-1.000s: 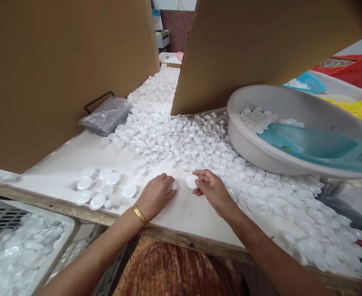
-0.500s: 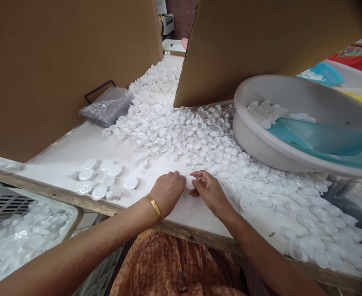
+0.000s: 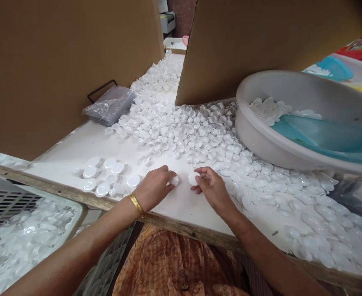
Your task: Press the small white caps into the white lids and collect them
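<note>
Between the thumb and fingers of my right hand is a round white plastic disc, held just above the table. My left hand pinches a small white plastic cup, partly hidden by the fingers. A gap of bare table separates the two hands. Left of my left hand lies a loose group of round white pieces with flat discs on top. Beyond both hands spreads a heap of small white cups. Flat white discs lie in a pile to the right.
A large grey basin with a blue scoop-like piece stands at right. Cardboard sheets rise on both sides. A clear plastic packet lies at left. Below the wooden table edge, a white basket holds white pieces.
My left hand has moved left, away from my right hand, with a small white cup now showing in its fingers. My right hand still holds the disc in nearly the same place.
</note>
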A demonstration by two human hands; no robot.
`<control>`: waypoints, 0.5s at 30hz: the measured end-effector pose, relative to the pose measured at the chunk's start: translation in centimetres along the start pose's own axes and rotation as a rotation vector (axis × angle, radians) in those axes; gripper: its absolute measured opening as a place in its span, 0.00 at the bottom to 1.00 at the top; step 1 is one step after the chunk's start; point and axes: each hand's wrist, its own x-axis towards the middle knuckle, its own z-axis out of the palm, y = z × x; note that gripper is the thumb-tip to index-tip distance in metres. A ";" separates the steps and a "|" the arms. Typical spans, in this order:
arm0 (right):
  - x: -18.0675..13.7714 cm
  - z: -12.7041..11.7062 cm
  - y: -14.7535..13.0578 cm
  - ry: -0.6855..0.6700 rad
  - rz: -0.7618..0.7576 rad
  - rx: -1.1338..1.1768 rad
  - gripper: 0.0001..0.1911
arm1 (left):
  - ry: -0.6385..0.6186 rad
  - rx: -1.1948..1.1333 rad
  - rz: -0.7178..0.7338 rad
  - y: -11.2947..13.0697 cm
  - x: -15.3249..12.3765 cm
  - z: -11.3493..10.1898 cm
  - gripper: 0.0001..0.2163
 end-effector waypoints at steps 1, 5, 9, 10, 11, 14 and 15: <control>0.0 -0.1 -0.1 0.014 -0.024 -0.014 0.12 | -0.001 0.080 -0.008 0.0 0.0 0.2 0.08; -0.1 0.1 -0.5 -0.047 -0.015 -0.041 0.14 | -0.049 0.176 0.003 0.0 0.3 1.0 0.10; 0.0 0.5 -0.9 -0.102 0.023 -0.045 0.10 | -0.006 0.035 -0.023 -0.5 -0.3 0.7 0.16; 0.0 0.6 -0.9 -0.115 0.030 -0.060 0.10 | 0.020 -0.028 -0.039 -0.7 -0.5 0.5 0.16; 0.2 0.7 -0.9 -0.126 0.039 -0.079 0.10 | 0.049 -0.099 -0.062 -0.8 -0.6 0.4 0.16; 0.5 1.0 -0.8 -0.141 0.060 -0.119 0.10 | 0.091 -0.353 -0.143 -0.7 -0.5 0.8 0.14; 0.6 1.1 -0.7 -0.136 0.061 -0.123 0.11 | 0.086 -0.445 -0.162 -0.5 -0.3 1.2 0.13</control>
